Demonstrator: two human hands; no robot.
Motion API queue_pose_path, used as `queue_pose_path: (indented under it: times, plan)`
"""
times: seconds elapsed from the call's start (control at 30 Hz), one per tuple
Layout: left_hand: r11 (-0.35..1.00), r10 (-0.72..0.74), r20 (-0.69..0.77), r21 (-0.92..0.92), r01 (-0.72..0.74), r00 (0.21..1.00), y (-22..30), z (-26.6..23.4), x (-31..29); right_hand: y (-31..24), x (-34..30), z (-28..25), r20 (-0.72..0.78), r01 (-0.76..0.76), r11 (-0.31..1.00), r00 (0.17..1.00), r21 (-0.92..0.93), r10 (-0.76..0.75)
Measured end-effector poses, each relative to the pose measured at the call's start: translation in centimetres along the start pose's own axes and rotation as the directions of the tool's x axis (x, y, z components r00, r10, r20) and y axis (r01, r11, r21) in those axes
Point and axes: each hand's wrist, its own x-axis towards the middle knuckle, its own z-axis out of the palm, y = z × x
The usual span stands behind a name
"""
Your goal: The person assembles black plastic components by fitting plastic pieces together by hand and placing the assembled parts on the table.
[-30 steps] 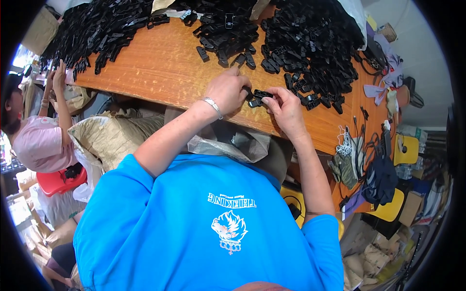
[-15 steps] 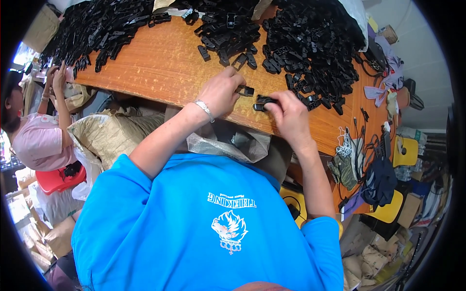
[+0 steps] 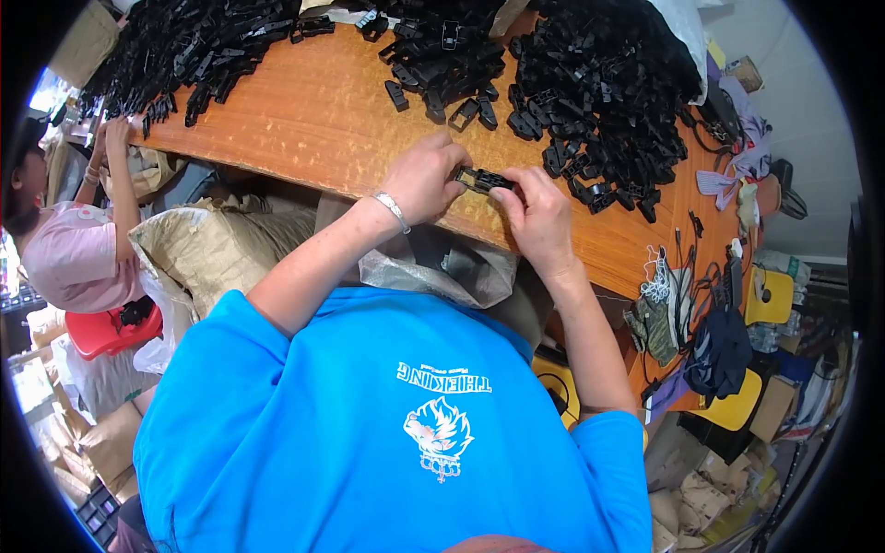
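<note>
My left hand (image 3: 426, 180) and my right hand (image 3: 537, 214) meet over the near edge of the wooden table (image 3: 341, 101). Between them is a small black plastic part (image 3: 483, 180), gripped at its left end by my left fingers and at its right end by my right thumb and fingers. It looks like two pieces lying end to end; whether they are joined I cannot tell. Just beyond my hands lie a few loose black plastic pieces (image 3: 465, 114), one of them an open frame. A larger heap of similar black pieces (image 3: 599, 101) spreads to the right.
Long dark parts (image 3: 184, 55) are piled at the far left. A brown sack (image 3: 217, 253) and a clear plastic bag (image 3: 438, 272) sit below the table's front edge. Cables and cloth (image 3: 678, 304) lie at the right. Another person (image 3: 83, 249) works at the left.
My right hand has moved left, bringing its black piece up against the one in my left hand. The two pieces were apart before.
</note>
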Motion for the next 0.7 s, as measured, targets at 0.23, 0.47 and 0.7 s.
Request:
queue_pose_path:
  times: [0.23,0.47,0.7]
  plan:
    - [0.999,-0.036,0.028,-0.01,0.036,0.999,-0.1,-0.1,0.2,-0.3,0.4,2.4,-0.036,0.052,0.998,0.998,-0.03,-0.053]
    - [0.998,0.007,0.075,-0.068,-0.002,0.997,-1.0,-0.4,0.4,-0.2,-0.2,2.3,0.021,0.076,0.992,0.997,-0.098,-0.074]
    - [0.987,-0.124,0.148,-0.082,0.137,0.981,-0.9,-0.6,1.8,-0.2,0.2,2.4,0.073,-0.093,0.996,0.993,0.013,0.092]
